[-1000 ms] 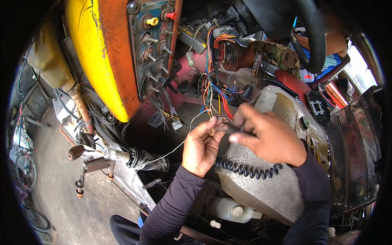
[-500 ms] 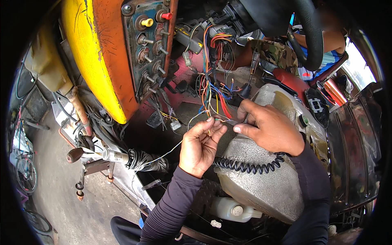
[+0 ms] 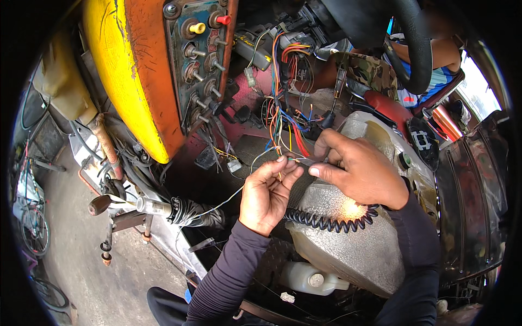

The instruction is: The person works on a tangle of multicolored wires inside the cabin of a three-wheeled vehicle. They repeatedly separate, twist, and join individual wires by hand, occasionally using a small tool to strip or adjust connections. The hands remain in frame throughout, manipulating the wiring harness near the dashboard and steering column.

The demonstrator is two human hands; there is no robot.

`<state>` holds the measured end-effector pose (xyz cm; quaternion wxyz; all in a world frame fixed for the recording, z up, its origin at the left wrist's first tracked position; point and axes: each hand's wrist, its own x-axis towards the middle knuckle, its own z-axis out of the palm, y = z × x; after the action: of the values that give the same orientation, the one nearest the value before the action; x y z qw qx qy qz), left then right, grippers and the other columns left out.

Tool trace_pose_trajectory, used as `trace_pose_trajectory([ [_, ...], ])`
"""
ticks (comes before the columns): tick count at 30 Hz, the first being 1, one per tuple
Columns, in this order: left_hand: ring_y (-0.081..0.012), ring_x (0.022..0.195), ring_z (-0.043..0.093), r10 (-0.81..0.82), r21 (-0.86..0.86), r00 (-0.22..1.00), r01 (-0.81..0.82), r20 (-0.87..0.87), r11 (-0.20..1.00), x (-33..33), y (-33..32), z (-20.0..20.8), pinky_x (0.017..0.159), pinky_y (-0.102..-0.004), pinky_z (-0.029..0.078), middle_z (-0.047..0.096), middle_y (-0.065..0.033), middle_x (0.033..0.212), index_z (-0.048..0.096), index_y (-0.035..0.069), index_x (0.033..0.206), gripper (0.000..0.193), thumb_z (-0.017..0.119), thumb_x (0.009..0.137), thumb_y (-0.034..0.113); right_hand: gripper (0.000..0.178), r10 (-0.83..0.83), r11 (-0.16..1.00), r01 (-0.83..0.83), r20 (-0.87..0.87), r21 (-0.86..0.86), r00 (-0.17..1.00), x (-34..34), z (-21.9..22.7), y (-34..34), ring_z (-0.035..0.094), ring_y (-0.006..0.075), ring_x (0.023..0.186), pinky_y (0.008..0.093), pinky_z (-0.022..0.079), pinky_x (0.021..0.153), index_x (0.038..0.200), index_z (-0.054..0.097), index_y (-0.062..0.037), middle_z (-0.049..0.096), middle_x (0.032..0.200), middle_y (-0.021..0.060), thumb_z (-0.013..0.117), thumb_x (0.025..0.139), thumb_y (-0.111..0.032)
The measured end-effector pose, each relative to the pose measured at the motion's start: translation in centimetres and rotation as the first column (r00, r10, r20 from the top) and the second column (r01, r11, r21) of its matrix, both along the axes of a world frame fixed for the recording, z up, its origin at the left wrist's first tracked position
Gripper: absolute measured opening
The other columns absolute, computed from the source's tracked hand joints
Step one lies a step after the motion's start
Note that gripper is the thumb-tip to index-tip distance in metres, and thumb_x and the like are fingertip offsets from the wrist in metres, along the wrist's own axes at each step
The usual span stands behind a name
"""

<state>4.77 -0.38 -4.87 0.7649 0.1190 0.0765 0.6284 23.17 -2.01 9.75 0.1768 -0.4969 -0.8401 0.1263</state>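
My left hand (image 3: 263,198) is closed in a pinch on thin wires (image 3: 279,149) near the middle, where a small join shows at the fingertips. These wires hang from a loose bundle of coloured wires (image 3: 277,103). Just to the right, my right hand (image 3: 364,173) is closed around what looks like a test light, its body hidden in the palm. A thin grey tip reaches from the fingers to the wires. Below this hand an orange glow lights the silver cover (image 3: 348,255). A black coiled cord (image 3: 329,221) runs across the cover to my right wrist.
An orange and yellow panel with toggle switches (image 3: 201,70) stands at the left. A steering wheel (image 3: 421,51) is at the upper right, with a person (image 3: 370,70) beyond it. A white plastic jug (image 3: 310,280) lies below the cover; a lever (image 3: 100,205) juts out left.
A warm glow has appeared on the silver cover under my right hand. Both hands keep nearly the same place; the right fingertips shift very slightly.
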Motion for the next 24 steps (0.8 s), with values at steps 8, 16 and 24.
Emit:
trace_pose_trajectory([
  [8, -0.0255, 0.099, 0.075, 0.004, 0.006, 1.0, -0.004, -0.003, 1.0, -0.2, -0.1, 0.2, 0.1, -0.0418, 0.062, 0.077, -0.0155, 0.104, 0.072, -0.006, 0.103, 0.012, 0.068, 0.097, 0.004, 0.034, -0.008, 1.0, 0.008, 0.068, 0.005, 0.998, 0.6, -0.5, 0.9, 0.069, 0.0427, 0.08, 0.0505, 0.049, 0.07, 0.112, 0.058, -0.0064, 0.068, 0.079, 0.0192, 0.075, 0.095, -0.029],
  [16, -0.0262, 0.098, 0.076, -0.002, 0.009, 1.0, 0.002, 0.008, 1.0, -0.2, -0.1, 0.2, 0.099, -0.0423, 0.063, 0.077, -0.0162, 0.102, 0.073, -0.006, 0.104, 0.013, 0.067, 0.098, 0.004, 0.034, 0.0, 1.0, -0.001, 0.056, 0.024, 0.998, 0.7, -0.9, 1.2, 0.068, 0.0374, 0.071, 0.0466, 0.048, 0.067, 0.108, 0.059, -0.005, 0.068, 0.073, 0.0173, 0.078, 0.094, -0.028],
  [24, -0.0263, 0.099, 0.076, -0.008, 0.045, 1.0, 0.008, 0.012, 0.999, -0.2, -0.1, 0.1, 0.099, -0.0423, 0.063, 0.077, -0.0165, 0.103, 0.072, -0.007, 0.104, 0.013, 0.066, 0.098, 0.003, 0.033, -0.002, 0.999, 0.0, 0.054, 0.033, 0.999, 0.4, -0.9, 1.0, 0.068, 0.0378, 0.072, 0.0465, 0.047, 0.067, 0.11, 0.059, -0.0057, 0.067, 0.073, 0.017, 0.077, 0.094, -0.028],
])
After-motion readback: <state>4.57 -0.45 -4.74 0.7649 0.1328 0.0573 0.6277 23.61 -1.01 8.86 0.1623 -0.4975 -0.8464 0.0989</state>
